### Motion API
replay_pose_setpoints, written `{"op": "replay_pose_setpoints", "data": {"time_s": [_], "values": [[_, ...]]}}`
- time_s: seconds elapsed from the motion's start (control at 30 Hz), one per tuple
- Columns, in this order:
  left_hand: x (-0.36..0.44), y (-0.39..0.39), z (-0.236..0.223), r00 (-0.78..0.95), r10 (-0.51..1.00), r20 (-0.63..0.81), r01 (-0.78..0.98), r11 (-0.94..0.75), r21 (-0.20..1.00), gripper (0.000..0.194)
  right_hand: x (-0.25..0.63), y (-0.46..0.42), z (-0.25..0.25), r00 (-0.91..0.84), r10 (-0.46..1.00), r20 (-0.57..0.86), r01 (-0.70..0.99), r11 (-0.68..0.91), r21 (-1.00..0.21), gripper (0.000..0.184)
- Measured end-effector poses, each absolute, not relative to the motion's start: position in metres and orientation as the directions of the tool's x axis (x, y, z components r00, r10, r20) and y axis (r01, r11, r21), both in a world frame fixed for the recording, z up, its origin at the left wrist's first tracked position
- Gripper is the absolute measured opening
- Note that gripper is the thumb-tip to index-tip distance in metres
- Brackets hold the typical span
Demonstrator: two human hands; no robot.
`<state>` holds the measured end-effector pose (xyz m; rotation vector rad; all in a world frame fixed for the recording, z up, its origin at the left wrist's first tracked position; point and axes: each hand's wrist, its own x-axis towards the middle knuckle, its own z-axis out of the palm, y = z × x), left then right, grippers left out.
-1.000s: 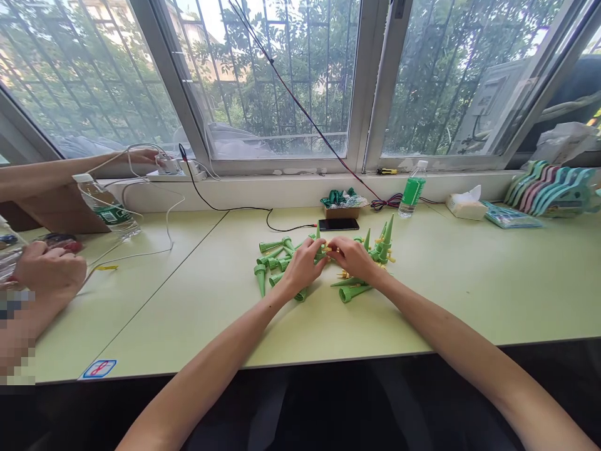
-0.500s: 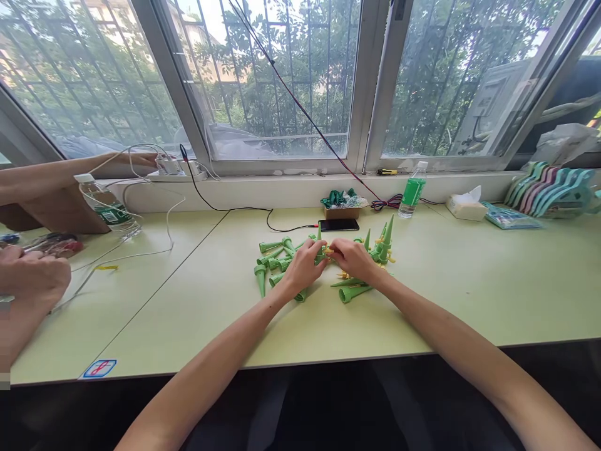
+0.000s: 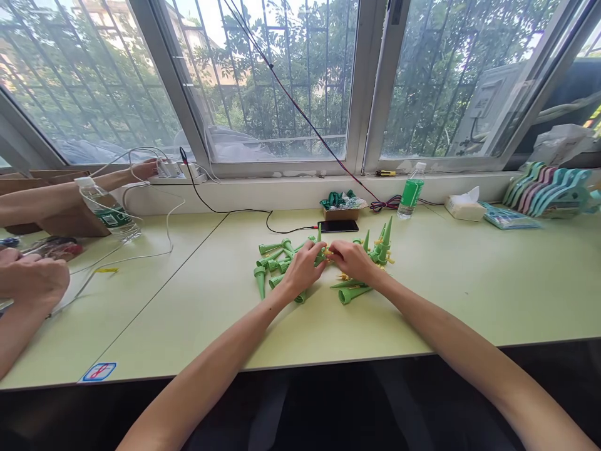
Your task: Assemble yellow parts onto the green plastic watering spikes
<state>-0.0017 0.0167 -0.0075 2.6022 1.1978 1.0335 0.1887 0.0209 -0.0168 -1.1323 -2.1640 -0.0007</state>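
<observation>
My left hand [image 3: 304, 265] is closed around a green plastic plant watering spike [image 3: 319, 234], its pointed tip upward. Pinched in the fingers of my right hand [image 3: 355, 259] is a small yellow plastic valve [image 3: 330, 252], touching or very close to the spike's side; my fingers hide the exact contact. Loose hollow green spikes [image 3: 260, 280] lie to the left of my left hand. Beyond my right hand, several spikes with yellow pieces [image 3: 385, 241] stand tip up. Another green spike [image 3: 350, 294] lies below my right wrist.
A black phone [image 3: 339, 226] on a cable and a small cardboard box [image 3: 341, 214] sit behind the spikes. Farther right are a water bottle [image 3: 411, 191], tissues [image 3: 464, 208] and plastic hangers [image 3: 547, 188]. At left, another person's hand [image 3: 35, 275] rests near a tilted bottle [image 3: 107, 210].
My hands stay almost in place, with the spike and yellow valve still between them. At left, the other person's arm reaching to the power strip has shifted slightly downward.
</observation>
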Motion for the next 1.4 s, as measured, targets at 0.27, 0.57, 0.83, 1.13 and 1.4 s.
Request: {"op": "replay_pose_setpoints", "data": {"time_s": [0.27, 0.57, 0.83, 1.13, 1.4], "values": [[-0.002, 0.017, -0.007, 0.476, 0.678, 0.560, 0.650, -0.700, 0.296, 0.034, 0.188, 0.020, -0.015, -0.399, 0.716, 0.573, 0.715, 0.634, -0.294, 0.015], [-0.003, 0.017, -0.003, 0.469, 0.685, 0.557, 0.659, -0.691, 0.296, 0.030, 0.186, 0.023, -0.016, -0.376, 0.723, 0.580, 0.708, 0.628, -0.323, 0.018], [-0.002, 0.018, -0.003, 0.393, 0.693, 0.604, 0.571, -0.699, 0.431, 0.072, 0.183, 0.015, -0.007, -0.235, 0.697, 0.677, 0.647, 0.632, -0.426, 0.031], [-0.002, 0.016, -0.005, 0.527, 0.658, 0.538, 0.519, -0.751, 0.409, 0.081, 0.182, 0.016, -0.010, -0.148, 0.648, 0.747, 0.564, 0.676, -0.475, 0.048], [-0.002, 0.015, -0.006, 0.567, 0.654, 0.500, 0.557, -0.752, 0.353, 0.079, 0.181, 0.019, -0.014, -0.155, 0.603, 0.783, 0.554, 0.709, -0.437, 0.042]]}}
